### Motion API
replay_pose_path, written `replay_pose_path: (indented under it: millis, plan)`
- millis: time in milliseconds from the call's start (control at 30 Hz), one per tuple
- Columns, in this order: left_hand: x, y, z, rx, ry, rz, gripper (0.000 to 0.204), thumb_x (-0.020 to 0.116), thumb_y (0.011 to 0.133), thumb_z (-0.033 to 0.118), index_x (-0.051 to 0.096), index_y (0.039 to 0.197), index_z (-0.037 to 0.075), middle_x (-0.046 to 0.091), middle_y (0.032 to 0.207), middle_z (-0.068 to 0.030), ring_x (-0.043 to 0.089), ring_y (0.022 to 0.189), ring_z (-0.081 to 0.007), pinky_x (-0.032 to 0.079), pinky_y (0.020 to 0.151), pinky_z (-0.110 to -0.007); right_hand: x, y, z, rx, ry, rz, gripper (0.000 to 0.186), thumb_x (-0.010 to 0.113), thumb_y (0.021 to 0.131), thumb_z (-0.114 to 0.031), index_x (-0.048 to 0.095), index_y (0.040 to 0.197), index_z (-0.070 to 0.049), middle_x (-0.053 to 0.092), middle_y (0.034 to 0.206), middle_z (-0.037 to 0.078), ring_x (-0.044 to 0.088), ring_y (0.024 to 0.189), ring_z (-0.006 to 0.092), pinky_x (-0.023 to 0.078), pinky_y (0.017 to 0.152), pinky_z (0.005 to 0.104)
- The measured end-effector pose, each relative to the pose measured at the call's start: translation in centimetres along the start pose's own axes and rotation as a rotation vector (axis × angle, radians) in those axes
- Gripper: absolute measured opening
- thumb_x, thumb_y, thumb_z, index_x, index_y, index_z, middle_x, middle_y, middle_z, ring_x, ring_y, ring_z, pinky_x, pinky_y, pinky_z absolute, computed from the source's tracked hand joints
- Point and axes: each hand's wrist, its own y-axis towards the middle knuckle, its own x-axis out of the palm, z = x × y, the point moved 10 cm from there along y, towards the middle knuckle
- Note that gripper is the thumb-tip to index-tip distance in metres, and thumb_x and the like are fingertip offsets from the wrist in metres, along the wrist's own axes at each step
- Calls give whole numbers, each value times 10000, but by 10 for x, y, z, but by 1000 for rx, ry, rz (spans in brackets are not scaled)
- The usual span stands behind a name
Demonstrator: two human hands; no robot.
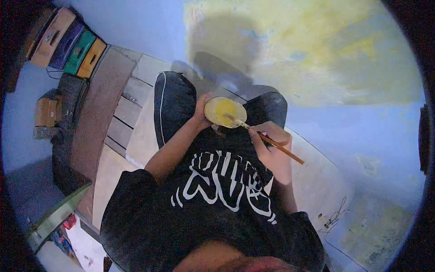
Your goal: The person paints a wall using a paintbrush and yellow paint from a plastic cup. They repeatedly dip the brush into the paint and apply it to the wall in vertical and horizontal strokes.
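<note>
My left hand (200, 112) grips the side of a small pale cup (210, 115) containing yellow liquid paint (223, 108), held between my dark-clothed knees. In my right hand (272, 141) is a long paintbrush (296, 157) with an orange-brown handle, my fingers closed round it. The brush's tip rests in the paint inside the cup. My forearms come up from the black shirt at my chest.
A pale blue wall (303, 50) with a patchy yellow coat and my shadow rises ahead. At left are stacked coloured drawers (68, 45), cardboard boxes (47, 113), pale boards (118, 127) beneath me and a greenish slanted edge (63, 211). A thin cable (334, 215) lies at right.
</note>
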Motion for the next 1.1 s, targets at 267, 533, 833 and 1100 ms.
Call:
replay_pose_path:
  millis: [267, 533, 833, 1100]
  plan:
    - [5, -2, 5, -33, -7, -2, 654, 386, 900, 561, 582, 1213, 20, 632, 1199, -166, 616, 1096, -321, 445, 1005, -464, 4, 5, -1, -19, 3, 29, 27, 683, 808, -15, 665, 803, 4, 663, 768, 150, 668, 679, 265, 521, 615, 327]
    - [6, -8, 8, -5, 7, -6, 647, 400, 900, 569, 576, 1214, 32, 636, 1179, -164, 617, 1079, -330, 455, 992, -472, 1, 3, 0, -53, 70, 30, 42, 686, 788, 2, 663, 823, 11, 667, 792, 128, 660, 703, 230, 516, 652, 310]
    - [1, 0, 2, -29, -59, -56, 692, 456, 865, 593, 578, 1218, 11, 622, 1202, -206, 605, 1081, -385, 464, 969, -514, -40, -14, 26, -25, 353, 266, 65, 573, 895, 70, 611, 938, 40, 601, 833, 129, 588, 644, 138, 513, 573, 261]
    - [4, -8, 1, -41, 1, 45, 698, 465, 845, 606, 576, 1225, 31, 628, 1201, -185, 616, 1070, -365, 475, 954, -502, -75, -27, 32, -1, 443, 476, 25, 542, 920, 31, 564, 909, 27, 579, 815, 110, 571, 593, 137, 501, 533, 258]
